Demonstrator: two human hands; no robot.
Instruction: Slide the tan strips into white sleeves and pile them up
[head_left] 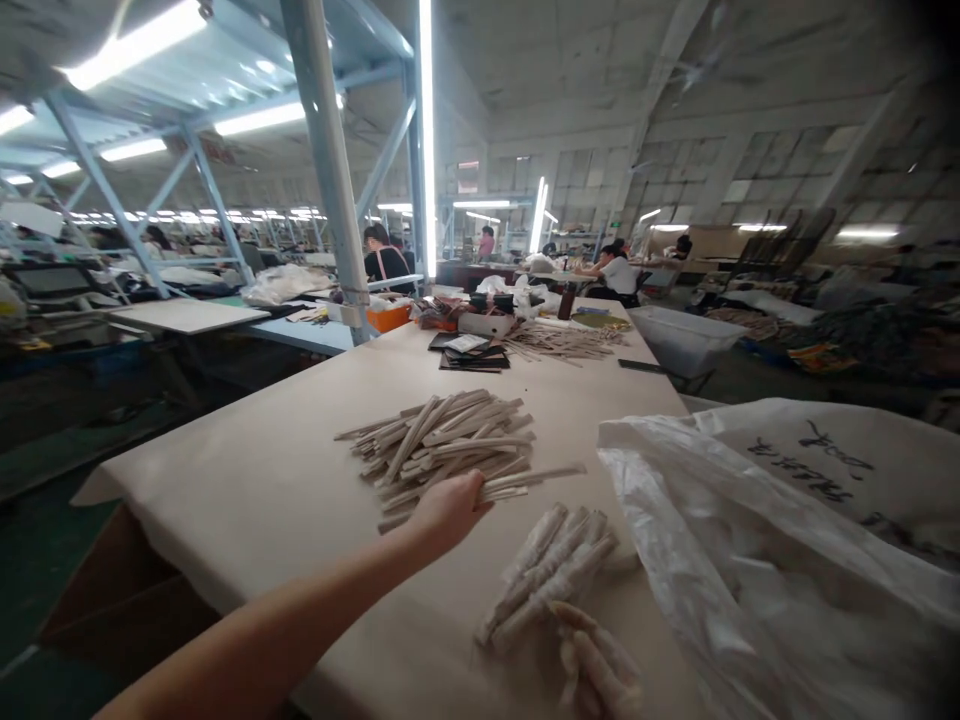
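Note:
Flat beige strips (450, 435) lie in a loose, criss-crossed heap on the covered table (247, 465). My left hand (442, 515) is closed around a few of these strips (536, 482) at the heap's near right side, and their ends stick out to the right. Several wrapped bundles (555, 565) of similar colour rest side by side closer to me. At their near end is my right hand (596, 660), smeared by motion, so its grip cannot be made out.
A large translucent plastic bag (675, 520) with handwriting covers the right side. Farther back are dark flat pieces (472, 352), another spread of strips (566, 340) and an orange bin (390, 317). A grey tub (686, 335) stands beyond the right edge. People sit working in the distance.

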